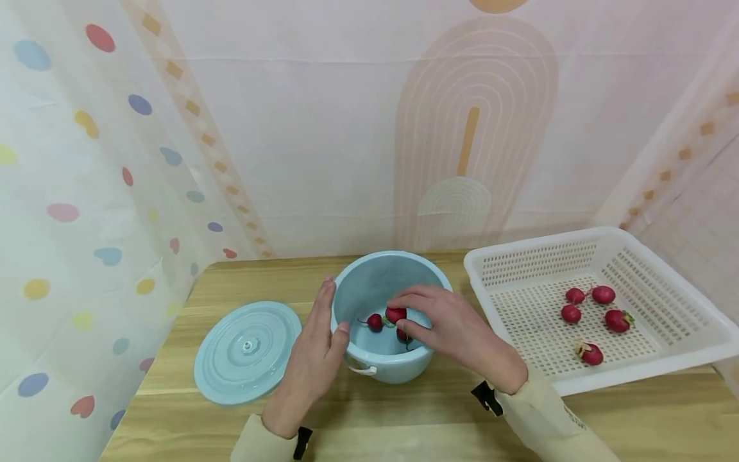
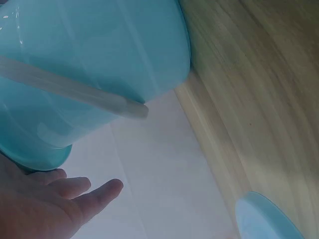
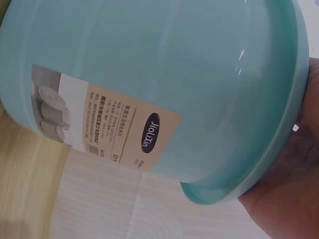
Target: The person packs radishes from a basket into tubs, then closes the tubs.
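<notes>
Inside the bucket, the right hand pinches a radish in its fingers; between rim and lid, the left hand extends straight fingers.

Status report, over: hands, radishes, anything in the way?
Left hand beside light-blue bucket; right hand pinching radish inside. Five radishes in white basket. Lid off, no obstruction seen.

In one bucket, three radishes show near the right fingers. Right of those fingers, one basket holds five more. Left of the left fingers lies one lid.
</notes>
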`<state>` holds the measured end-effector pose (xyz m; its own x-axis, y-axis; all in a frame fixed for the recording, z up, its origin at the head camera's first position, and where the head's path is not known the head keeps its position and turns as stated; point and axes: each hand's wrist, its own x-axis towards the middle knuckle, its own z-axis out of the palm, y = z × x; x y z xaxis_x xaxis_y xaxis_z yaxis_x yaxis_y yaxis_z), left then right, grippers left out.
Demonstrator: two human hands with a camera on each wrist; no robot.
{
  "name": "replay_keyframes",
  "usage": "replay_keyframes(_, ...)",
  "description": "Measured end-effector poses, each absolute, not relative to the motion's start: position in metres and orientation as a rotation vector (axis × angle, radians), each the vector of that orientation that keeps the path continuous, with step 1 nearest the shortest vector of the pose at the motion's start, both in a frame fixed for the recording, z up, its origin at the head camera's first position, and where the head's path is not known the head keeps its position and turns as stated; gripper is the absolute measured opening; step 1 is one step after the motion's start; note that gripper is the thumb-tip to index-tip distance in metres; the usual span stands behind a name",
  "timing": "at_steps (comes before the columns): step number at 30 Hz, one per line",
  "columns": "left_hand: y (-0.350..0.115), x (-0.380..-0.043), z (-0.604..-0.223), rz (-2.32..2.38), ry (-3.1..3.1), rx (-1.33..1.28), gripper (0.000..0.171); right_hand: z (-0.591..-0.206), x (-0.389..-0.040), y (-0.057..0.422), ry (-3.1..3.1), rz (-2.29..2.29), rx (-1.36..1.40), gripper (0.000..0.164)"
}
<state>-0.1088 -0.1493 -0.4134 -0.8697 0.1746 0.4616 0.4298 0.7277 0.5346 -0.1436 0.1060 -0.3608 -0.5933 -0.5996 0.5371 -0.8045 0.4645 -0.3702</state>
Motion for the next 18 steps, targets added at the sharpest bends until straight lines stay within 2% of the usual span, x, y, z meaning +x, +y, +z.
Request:
replay_keyframes(11, -0.145, -0.111, -0.418, -0.932, -2.533, -0.489, 0.066, -0.358, -0.126, 0.128, -2.487, 1.014, 1.012, 0.037)
replay_keyframes(18, -0.147, -0.112, -0.422, -0.940, -2.505, -0.495, 0.065, -0.357, -0.115, 0.150, -2.368, 1.017, 1.029, 0.038)
